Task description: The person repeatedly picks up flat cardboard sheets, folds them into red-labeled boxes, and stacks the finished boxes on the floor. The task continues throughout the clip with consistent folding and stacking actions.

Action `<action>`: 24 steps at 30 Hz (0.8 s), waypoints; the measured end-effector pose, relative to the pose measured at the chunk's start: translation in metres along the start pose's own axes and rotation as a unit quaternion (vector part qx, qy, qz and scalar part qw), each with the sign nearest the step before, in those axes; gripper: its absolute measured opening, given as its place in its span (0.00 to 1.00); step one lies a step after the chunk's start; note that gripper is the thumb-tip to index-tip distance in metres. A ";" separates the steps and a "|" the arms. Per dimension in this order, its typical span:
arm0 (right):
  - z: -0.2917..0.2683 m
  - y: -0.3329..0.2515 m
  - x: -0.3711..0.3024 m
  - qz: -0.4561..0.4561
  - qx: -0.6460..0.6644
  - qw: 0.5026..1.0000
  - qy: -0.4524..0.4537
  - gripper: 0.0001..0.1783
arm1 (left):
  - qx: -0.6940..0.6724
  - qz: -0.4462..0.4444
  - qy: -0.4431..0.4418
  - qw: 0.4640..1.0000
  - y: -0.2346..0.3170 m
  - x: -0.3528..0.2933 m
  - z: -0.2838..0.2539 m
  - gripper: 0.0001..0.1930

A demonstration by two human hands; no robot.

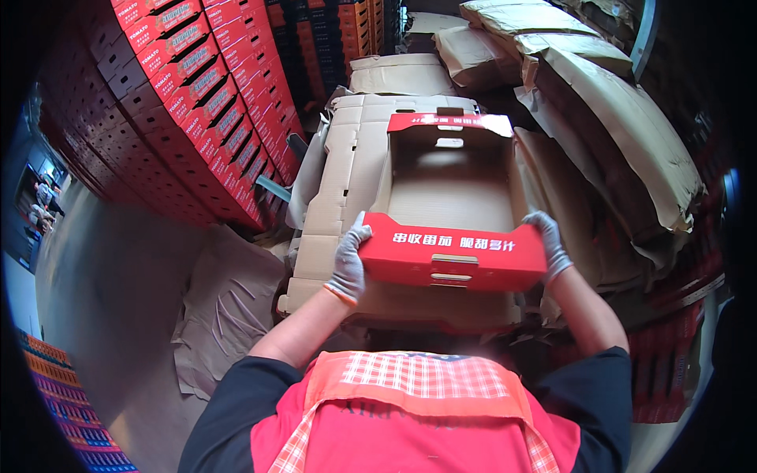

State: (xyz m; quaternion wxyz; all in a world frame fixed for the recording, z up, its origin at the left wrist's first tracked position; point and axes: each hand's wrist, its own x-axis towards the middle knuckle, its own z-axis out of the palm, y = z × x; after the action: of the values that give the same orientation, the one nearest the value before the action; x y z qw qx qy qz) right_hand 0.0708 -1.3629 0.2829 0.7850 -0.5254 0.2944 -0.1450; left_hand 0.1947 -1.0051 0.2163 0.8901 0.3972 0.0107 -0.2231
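Glossy red cartons tower beside flat brown cardboard blanks, over which a rectangular, open-topped red box is held by its near corners, the pale-gloved left hand and right hand curled half-closed around them.

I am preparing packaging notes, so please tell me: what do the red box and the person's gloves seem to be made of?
Red box: probably cardboard; smooth printed red outside, plain matte brown inside, with cut slots. Left glove and right glove: apparently knitted fabric, pale and matte; the left one's orange-edged cuff suggests this, fibre unclear.
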 end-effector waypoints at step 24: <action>0.153 -0.152 -0.094 -0.590 -0.543 0.596 0.053 0.16 | 0.686 0.415 -0.324 0.502 0.133 -0.014 0.232 0.46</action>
State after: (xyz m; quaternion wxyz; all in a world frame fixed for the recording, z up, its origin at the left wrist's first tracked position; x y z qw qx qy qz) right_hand 0.1035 -1.2605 0.4921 0.0812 -0.9050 -0.0141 -0.4173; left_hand 0.1988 -1.0872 0.4711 0.2704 0.7422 -0.6009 0.1219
